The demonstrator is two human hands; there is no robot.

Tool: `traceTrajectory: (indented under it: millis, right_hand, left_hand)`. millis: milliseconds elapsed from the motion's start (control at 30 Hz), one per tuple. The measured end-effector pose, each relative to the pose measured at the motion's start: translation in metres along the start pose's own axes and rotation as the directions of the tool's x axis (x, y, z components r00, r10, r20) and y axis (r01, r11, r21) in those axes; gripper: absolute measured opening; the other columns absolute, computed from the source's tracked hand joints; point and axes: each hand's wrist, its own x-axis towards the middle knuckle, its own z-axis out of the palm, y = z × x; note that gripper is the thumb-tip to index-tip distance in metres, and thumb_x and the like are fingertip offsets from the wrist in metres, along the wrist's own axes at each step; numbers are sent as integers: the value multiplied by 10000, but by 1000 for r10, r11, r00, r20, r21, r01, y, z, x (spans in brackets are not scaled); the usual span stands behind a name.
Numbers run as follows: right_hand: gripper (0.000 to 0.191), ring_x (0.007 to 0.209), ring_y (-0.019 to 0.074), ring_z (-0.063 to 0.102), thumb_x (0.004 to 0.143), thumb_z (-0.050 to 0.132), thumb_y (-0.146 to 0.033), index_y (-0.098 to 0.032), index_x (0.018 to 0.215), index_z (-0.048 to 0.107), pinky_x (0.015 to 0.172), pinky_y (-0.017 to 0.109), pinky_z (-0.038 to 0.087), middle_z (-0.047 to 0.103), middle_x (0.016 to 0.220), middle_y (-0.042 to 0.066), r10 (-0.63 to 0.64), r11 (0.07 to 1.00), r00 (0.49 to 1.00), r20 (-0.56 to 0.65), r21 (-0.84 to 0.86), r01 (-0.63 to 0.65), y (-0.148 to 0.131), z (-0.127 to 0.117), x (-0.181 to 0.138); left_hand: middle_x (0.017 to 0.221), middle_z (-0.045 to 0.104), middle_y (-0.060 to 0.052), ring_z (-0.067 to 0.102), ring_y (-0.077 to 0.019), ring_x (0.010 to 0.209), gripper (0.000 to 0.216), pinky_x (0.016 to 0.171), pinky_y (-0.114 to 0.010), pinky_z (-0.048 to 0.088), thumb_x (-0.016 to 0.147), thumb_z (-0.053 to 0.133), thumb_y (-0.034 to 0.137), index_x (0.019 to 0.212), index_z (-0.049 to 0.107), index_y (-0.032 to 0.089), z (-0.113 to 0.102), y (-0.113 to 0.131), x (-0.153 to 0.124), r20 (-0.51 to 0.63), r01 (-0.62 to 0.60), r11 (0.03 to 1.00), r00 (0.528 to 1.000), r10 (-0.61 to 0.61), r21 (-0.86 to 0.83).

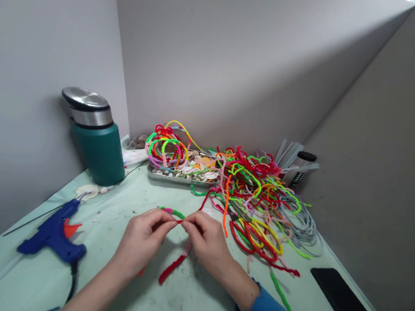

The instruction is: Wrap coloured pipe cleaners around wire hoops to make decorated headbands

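Over the middle of the table, my left hand (143, 238) and my right hand (209, 240) meet fingertip to fingertip, each closed in a pinch. Between them is a short stretch of red pipe cleaner (179, 221). A green and pink piece (173, 212) curves just behind the fingers, apparently part of the same strand. One red end (202, 201) rises behind my right hand, and a thicker dark red end (171, 270) hangs below it. How these parts join is hidden by my fingers.
A blue glue gun (55, 232) lies at left, below a green bottle (99, 150). At the back, a metal tray (182, 179) holds shells and coloured rings (166, 151). Right of it are heaped pipe cleaners (250, 176), scissors (258, 237), grey cord (306, 228) and a black strip (351, 307).
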Motion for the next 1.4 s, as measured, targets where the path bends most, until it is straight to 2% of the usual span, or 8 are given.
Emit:
traceTrajectory:
  millis: [100,267,400,500,767,933,1133,1400]
  right_hand:
    - [192,511,79,399,831,535,-286,-158,688,542,479,204,293,471,587,-36,205,911,971,119,339,-234,-3,5,-1]
    - [230,393,33,222,776,582,-364,-163,705,496,382,184,142,439,562,-60,320,533,844,430,655,-536,-7,9,-2]
    - [203,446,63,349,757,580,-306,-157,640,507,415,186,254,432,539,-49,379,778,905,195,462,-425,-3,8,1]
    - [185,519,93,416,784,540,-266,-163,630,527,483,205,302,452,544,-37,270,950,962,30,155,-271,2,7,1]
    - [162,603,123,489,837,451,-185,-169,698,532,567,240,298,547,658,14,-85,917,993,76,-384,108,-4,4,-8]
    - [162,602,123,491,834,458,-179,-173,692,537,570,238,305,552,658,13,-72,937,995,76,-337,94,-5,3,-7]
    - [186,534,99,415,795,550,-282,-165,649,552,502,215,296,477,559,-30,183,975,981,68,114,-190,-2,1,2]
    - [206,395,30,143,739,614,-328,-171,706,485,380,189,76,385,536,-81,355,316,777,520,716,-623,-10,9,-3]
  left_hand:
    - [554,553,21,491,-116,519,195,525,-221,381,751,591,348,708,620,160,1,3,0,64,170,950,985,-159,-263]
    - [507,526,29,461,-93,492,229,520,-207,367,742,611,366,706,623,140,1,5,0,166,298,817,955,-247,-494]
    - [625,597,-2,479,-105,506,248,488,-216,377,714,624,333,868,673,145,-2,3,3,138,295,901,955,-264,-317]
    - [750,630,-18,517,-121,568,222,531,-233,402,745,592,294,924,668,187,-4,1,3,16,108,993,994,-107,-46]
    - [848,636,-37,598,-167,772,188,668,-253,421,836,457,172,846,640,209,1,-7,-5,104,-267,858,964,246,439]
    - [797,634,-38,596,-163,712,210,618,-246,404,839,442,164,795,644,203,0,-6,-6,161,-289,811,957,240,510]
    - [671,615,-10,563,-145,644,164,600,-234,403,796,531,233,681,640,190,-2,0,-1,74,-113,980,992,102,166]
    - [617,613,-6,488,-107,531,190,534,-217,404,698,643,334,702,670,145,5,7,-1,86,260,867,965,-248,-425]
